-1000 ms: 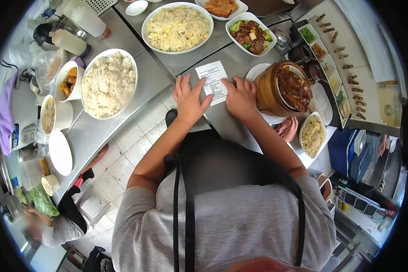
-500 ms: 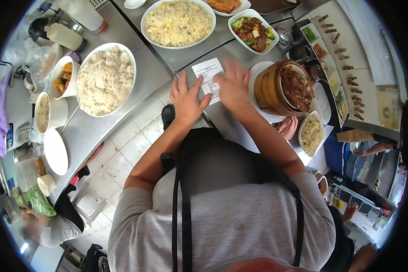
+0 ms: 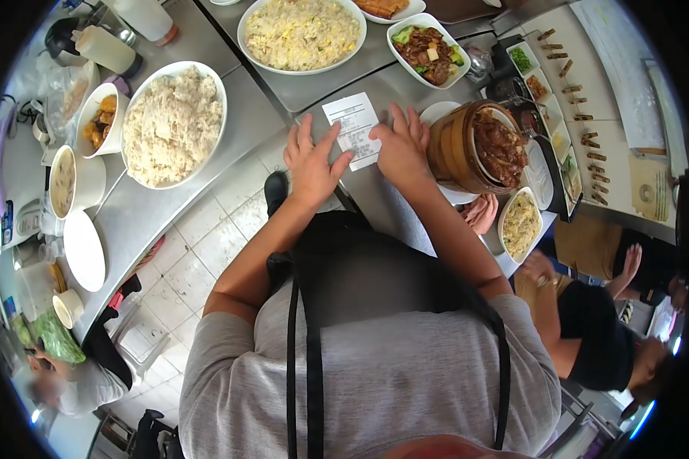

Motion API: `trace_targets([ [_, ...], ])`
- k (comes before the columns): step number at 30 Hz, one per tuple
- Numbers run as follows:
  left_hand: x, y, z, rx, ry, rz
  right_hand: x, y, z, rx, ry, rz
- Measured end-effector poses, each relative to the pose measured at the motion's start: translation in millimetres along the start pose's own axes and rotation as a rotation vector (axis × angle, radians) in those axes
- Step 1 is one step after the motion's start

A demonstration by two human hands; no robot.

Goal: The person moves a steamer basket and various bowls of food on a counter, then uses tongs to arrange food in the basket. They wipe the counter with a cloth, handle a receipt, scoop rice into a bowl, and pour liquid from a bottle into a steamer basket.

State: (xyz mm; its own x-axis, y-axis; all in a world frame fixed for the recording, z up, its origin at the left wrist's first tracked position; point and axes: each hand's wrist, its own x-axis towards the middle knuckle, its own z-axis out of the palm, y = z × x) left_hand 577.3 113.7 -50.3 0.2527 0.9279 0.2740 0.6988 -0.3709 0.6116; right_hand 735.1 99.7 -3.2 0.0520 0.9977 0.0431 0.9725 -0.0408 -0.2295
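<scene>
A printed white receipt [image 3: 352, 115] lies flat on the steel counter between my hands. My left hand [image 3: 312, 164] rests at its left edge, fingers spread, the index finger and thumb touching or very near the paper. My right hand [image 3: 403, 153] is at the right edge with its fingers stretched out and its thumb over the paper's border. Neither hand grips anything. Right of my right hand, a bamboo steamer [image 3: 455, 149] holding dark sauced meat [image 3: 500, 149] stands on a white plate [image 3: 440, 113].
Oval dishes of fried rice [image 3: 302, 34] and pale rice [image 3: 174, 126] sit ahead and to the left. A dish of meat and greens [image 3: 430, 52] is beyond the receipt. Another rice dish [image 3: 520, 226] and a pink cloth [image 3: 479, 214] are at right. A co-worker [image 3: 597, 329] stands at lower right.
My right hand, blurred before, is now sharp and settled by the receipt's right edge. My left hand has barely shifted. A co-worker in dark clothing has come into view at lower right.
</scene>
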Motion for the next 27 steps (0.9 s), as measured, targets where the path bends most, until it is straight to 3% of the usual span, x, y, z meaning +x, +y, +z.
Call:
trace_targets([
  [12,1,9,-4,-0.060,-0.038,-0.070,6,-18,6,0.032,0.010,-0.120],
  [18,1,9,-5,-0.061,-0.034,-0.071,12,8,-8,-0.320,0.107,-0.017],
  [21,1,8,-3,-0.070,-0.027,-0.067,5,5,-7,-0.121,0.121,-0.037],
  [27,0,7,-3,-0.070,-0.030,-0.055,-5,-2,-1,-0.018,0.018,-0.025],
])
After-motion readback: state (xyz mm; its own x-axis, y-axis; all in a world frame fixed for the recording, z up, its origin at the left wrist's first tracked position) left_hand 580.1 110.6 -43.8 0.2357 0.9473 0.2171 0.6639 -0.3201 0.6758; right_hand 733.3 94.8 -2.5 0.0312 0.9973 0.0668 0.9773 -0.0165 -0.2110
